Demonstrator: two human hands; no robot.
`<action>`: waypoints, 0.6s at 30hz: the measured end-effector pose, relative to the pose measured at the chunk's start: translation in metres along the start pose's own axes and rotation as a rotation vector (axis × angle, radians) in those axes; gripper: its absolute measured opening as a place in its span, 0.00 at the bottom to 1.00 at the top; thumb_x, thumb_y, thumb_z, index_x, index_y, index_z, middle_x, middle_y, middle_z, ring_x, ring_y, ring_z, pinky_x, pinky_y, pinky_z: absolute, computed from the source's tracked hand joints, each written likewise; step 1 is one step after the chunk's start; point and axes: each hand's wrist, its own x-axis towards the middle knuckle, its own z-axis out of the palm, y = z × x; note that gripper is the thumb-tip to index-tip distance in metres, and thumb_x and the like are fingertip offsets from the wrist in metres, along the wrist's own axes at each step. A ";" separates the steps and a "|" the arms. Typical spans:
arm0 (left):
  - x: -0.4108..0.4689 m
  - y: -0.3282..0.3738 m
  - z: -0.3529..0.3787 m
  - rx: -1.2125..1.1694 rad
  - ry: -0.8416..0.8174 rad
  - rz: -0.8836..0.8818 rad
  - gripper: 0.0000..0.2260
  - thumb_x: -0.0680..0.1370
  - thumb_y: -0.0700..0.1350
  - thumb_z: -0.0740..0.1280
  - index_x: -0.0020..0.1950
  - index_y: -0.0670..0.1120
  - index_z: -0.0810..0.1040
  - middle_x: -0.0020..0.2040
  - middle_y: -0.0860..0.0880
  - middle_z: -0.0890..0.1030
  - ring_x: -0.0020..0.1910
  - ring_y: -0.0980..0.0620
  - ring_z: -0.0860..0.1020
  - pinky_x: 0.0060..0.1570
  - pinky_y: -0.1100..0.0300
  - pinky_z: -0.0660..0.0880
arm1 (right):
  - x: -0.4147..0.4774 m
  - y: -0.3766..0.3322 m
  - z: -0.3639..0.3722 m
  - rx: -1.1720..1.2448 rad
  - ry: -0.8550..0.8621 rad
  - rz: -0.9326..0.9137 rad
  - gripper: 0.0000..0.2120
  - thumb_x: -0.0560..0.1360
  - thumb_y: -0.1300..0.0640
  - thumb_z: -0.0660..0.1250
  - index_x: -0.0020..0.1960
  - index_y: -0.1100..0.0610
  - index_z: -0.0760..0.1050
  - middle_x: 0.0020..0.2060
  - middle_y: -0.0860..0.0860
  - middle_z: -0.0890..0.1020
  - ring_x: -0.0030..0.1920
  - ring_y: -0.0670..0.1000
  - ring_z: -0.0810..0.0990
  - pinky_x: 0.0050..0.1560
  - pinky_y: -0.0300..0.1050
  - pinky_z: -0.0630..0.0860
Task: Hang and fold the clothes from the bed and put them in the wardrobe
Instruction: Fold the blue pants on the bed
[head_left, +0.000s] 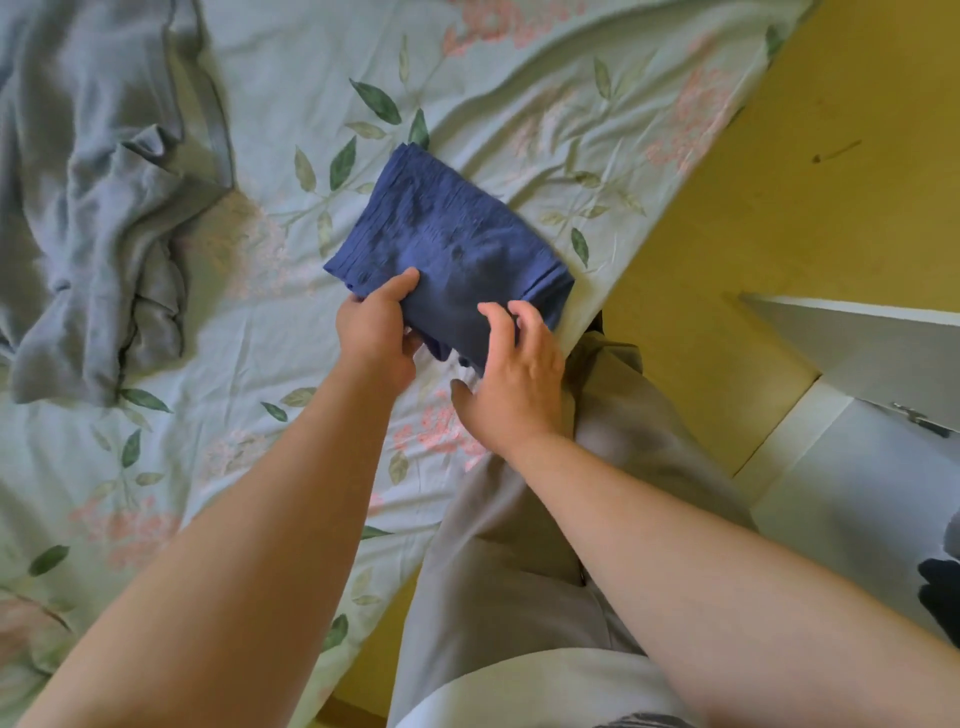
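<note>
While the blue garment (447, 244) lies folded small on the bed (519, 78), the left hand (374, 338) pinches its seven-o'clock corner and the right hand (514, 374) sets spread fingers on it. At ten o'clock a grey garment (93, 208) lies crumpled; stowing both seemingly remains.

left hand (376, 338): fingers hidden under folded blue garment (447, 234) | grey garment (93, 208): cut by left edge
</note>
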 end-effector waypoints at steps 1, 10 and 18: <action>-0.013 0.005 0.006 0.015 -0.014 0.013 0.14 0.74 0.38 0.75 0.58 0.42 0.80 0.48 0.45 0.87 0.44 0.46 0.87 0.40 0.55 0.83 | 0.002 -0.010 -0.007 -0.034 0.014 -0.029 0.44 0.63 0.46 0.79 0.74 0.51 0.63 0.71 0.56 0.65 0.68 0.60 0.69 0.63 0.56 0.69; -0.163 0.045 0.085 0.141 -0.073 0.019 0.08 0.73 0.41 0.73 0.48 0.40 0.77 0.44 0.41 0.83 0.29 0.47 0.83 0.30 0.55 0.78 | -0.009 -0.043 -0.115 -0.034 0.364 0.225 0.22 0.70 0.50 0.72 0.62 0.55 0.75 0.58 0.54 0.80 0.53 0.60 0.80 0.54 0.57 0.74; -0.287 0.056 0.133 0.341 -0.350 0.200 0.10 0.75 0.39 0.71 0.53 0.35 0.78 0.47 0.34 0.84 0.40 0.36 0.86 0.39 0.42 0.84 | -0.046 0.003 -0.231 0.235 0.294 0.300 0.11 0.76 0.59 0.65 0.58 0.50 0.74 0.52 0.49 0.81 0.50 0.57 0.80 0.44 0.50 0.75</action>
